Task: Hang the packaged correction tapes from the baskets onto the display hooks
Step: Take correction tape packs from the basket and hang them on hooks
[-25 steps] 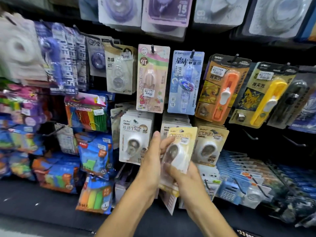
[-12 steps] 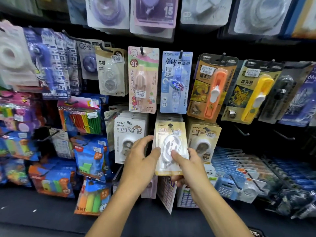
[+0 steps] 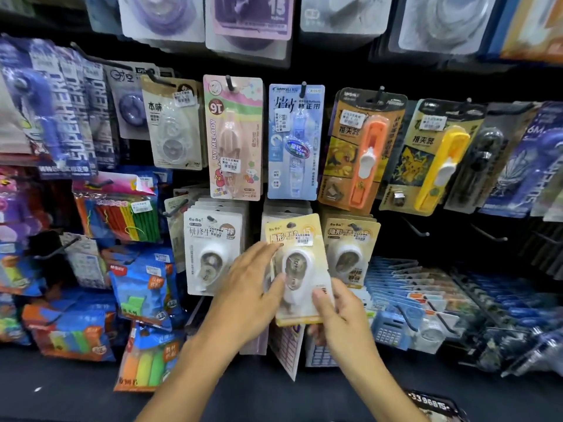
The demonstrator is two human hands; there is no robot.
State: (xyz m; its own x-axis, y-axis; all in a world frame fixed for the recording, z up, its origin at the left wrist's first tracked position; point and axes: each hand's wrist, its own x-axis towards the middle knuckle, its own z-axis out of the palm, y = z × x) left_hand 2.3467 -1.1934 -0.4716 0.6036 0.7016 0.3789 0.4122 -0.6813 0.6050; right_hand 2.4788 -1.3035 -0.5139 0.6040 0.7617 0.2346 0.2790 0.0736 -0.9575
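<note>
yellow correction tape pack (image 3: 300, 263) | upright, slightly tilted | at middle hook row

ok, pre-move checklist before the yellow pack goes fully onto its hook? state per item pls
1. Pack held: right hand pinches the yellow correction tape pack at its lower edge, thumb on front. ok.
2. Left hand steadying: fingers lie straight on the pack's left side. ok.
3. Pack level: tilted, top leaning left. not ok.
4. Hang hole on the hook: hook tip not visible at the pack's top. cannot tell.
5. Right column: matching yellow packs hang just to the right, white packs to the left. ok.
6. Room on the hook behind: hidden. cannot tell.
</note>
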